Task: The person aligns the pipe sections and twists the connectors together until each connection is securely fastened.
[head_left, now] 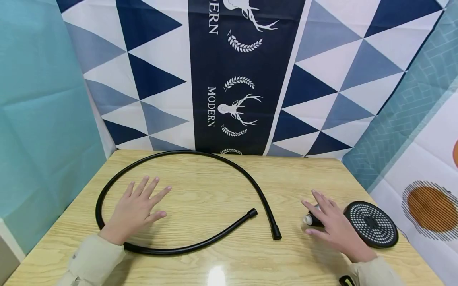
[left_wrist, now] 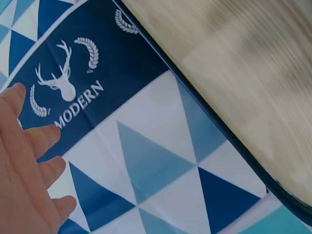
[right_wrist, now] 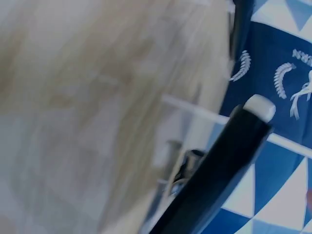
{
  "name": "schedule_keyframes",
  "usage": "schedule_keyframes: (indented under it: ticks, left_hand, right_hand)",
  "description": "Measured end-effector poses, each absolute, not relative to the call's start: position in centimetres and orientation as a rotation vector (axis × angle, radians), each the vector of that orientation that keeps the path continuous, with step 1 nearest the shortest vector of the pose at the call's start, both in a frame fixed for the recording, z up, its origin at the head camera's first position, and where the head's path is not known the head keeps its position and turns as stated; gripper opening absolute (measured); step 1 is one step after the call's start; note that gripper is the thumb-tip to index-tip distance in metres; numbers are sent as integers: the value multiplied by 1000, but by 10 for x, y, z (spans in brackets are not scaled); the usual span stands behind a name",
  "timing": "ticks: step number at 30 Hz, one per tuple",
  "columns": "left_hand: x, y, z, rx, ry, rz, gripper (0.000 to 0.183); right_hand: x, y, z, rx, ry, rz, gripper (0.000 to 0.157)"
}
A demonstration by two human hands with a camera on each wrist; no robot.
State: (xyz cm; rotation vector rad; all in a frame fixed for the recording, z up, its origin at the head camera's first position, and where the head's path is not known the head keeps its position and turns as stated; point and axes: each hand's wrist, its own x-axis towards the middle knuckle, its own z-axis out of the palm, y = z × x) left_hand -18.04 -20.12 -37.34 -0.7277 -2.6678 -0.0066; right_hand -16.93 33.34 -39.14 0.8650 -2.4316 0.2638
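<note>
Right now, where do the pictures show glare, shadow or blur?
Head: white glare on the pale wood-grain table, dim shadow near the bare right hand; right wrist: table grain is smeared; left wrist: readable lettering on the blue-and-white triangle-patterned cloth.

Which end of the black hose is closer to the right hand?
The rightmost hose end, pointing down in the head view; the other end lies to its left, farther from the right hand.

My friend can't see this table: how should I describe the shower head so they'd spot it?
On the pale wooden table, look to the right of the curved black hose. There, beside the person's right hand, is the black shower head. Unlike the thin hose, it has a broad round face dotted with pale spots.
</note>
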Motion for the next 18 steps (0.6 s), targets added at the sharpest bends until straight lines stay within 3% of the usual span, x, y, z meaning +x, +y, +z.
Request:
schedule_keyframes:
  ticks: [6,11,18]
  left_hand:
    - [-193,-175,-379,-959,-2641,-87,65]
    - [-202,-147,-379,-1213,-2587,-133,64]
    - [-217,-106,-388,-1364,-2551,-132,63]
  right_hand:
    - [-175,351,-392,947,-2297,508,72]
    - [-172,362,-393,821,-2394,525,77]
    - [-166,380,-389,657,-2564,573,84]
